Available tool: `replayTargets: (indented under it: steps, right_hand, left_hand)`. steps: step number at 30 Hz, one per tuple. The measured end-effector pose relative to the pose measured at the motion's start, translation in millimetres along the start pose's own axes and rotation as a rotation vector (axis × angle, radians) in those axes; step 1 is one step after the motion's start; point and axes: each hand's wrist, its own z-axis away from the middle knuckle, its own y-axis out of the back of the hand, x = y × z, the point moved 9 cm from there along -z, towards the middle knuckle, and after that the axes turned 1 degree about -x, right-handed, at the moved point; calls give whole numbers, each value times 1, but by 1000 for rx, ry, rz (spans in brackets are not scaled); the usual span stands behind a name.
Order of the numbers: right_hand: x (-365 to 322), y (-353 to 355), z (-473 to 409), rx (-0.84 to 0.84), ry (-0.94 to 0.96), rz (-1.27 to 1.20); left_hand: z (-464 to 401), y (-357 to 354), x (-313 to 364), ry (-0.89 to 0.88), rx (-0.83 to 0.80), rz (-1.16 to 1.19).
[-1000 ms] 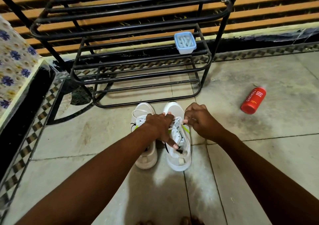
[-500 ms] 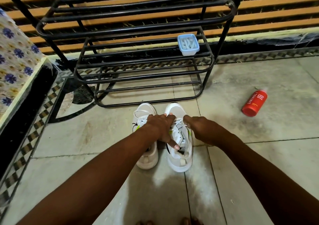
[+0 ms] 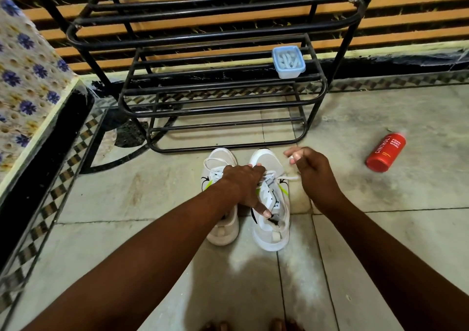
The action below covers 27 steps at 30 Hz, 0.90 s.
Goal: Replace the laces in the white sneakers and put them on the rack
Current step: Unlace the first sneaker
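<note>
Two white sneakers stand side by side on the floor tiles, toes toward the black metal rack (image 3: 223,97). My left hand (image 3: 243,186) lies across the right sneaker (image 3: 272,219), thumb down at its tongue and fingers over the laced part. It partly covers the left sneaker (image 3: 220,229) too. My right hand (image 3: 312,170) is raised just right of the right sneaker's toe and pinches a white lace (image 3: 288,178). The lace runs from the shoe's eyelets up to those fingers.
A small blue-rimmed plastic box (image 3: 288,62) with white laces inside sits on the rack's middle shelf at the right. A red body-wash bottle (image 3: 385,152) lies on the floor to the right. A flower-patterned surface (image 3: 22,76) borders the left side.
My right hand has drawn away from the shoe to the right and up, pulling the white lace out with it. My left hand has stayed on the sneaker.
</note>
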Motion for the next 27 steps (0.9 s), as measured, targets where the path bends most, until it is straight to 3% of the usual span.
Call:
replayTargets:
  steps: [2,4,8,10,17,22,27]
  right_hand:
    - [24,-8,5,-1,-214,-297]
    - [37,-8,9,-14,-287,-308]
    - [11,-24,4,-276,98,480]
    - [5,-45,9,-436,238,729]
    - [30,-46,1,-606,235,1009]
    - [33,-45,-13,-655,171,870]
    - [-3,-11,-25,-380,262,700]
  left_hand:
    - [0,0,0,-1,4,-3]
    - [0,0,0,0,9,6]
    - [1,-1,0,5,2,11]
    - [1,-1,0,11,-3,7]
    - [1,-2,0,11,-12,-6]
    - [1,-2,-1,11,-2,-6]
    - [1,-4,-1,0,-1,-6]
